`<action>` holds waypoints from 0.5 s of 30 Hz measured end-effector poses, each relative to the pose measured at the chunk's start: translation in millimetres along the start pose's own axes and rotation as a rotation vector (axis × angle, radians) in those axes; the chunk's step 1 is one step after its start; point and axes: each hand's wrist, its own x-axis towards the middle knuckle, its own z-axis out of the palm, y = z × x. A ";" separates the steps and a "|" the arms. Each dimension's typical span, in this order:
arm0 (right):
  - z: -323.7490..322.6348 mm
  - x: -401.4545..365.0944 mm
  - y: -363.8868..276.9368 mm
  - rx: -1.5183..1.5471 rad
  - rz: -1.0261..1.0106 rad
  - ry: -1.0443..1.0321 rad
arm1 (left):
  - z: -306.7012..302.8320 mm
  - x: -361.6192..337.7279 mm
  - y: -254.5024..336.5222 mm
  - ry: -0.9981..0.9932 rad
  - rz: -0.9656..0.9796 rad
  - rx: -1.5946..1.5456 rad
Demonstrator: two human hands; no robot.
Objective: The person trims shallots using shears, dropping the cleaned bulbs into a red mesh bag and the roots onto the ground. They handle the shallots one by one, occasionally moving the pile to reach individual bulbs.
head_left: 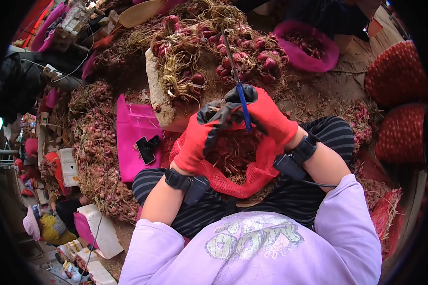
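My right hand [266,111], in a red glove with dark palm coating, is closed around a blue-handled blade [243,102], its long thin end pointing away over the shallots. My left hand [199,135], gloved alike, is closed beside it with fingertips almost meeting the right hand's; I cannot tell what it pinches. Below both hands, a red mesh bag [238,189] sits open between my knees, with reddish bits inside. Just beyond the hands, bunches of red shallots [195,78] with dry stems lie on a pale slab [153,88].
A phone [146,150] on a stand rests on pink material [128,137] at left. More shallots [100,152] are heaped beyond it. A pink basin [335,50] stands at back right, near full red mesh sacks [397,73]. Another person [54,228] is at lower left.
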 end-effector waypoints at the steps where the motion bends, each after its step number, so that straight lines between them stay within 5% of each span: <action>1: 0.6 0.6 1.6 0.009 -0.006 0.046 | -2.1 1.3 -1.4 0.018 0.010 0.036; 3: 3.4 2.5 5.3 0.024 -0.018 0.136 | -4.6 4.1 1.6 0.059 0.032 0.107; 6: -10.9 3.5 -0.6 0.303 0.000 0.252 | 5.1 3.6 17.8 0.098 0.039 -0.345; 9: -22.0 4.2 -11.0 0.338 0.024 0.270 | -10.4 7.4 14.6 0.089 0.102 -0.482; 13: -7.8 2.0 -7.8 0.035 0.074 0.128 | -7.9 6.9 10.8 0.095 0.084 -0.333; 15: 0.9 3.5 2.5 -0.200 -0.091 0.173 | -9.8 6.6 6.2 0.047 0.096 -0.250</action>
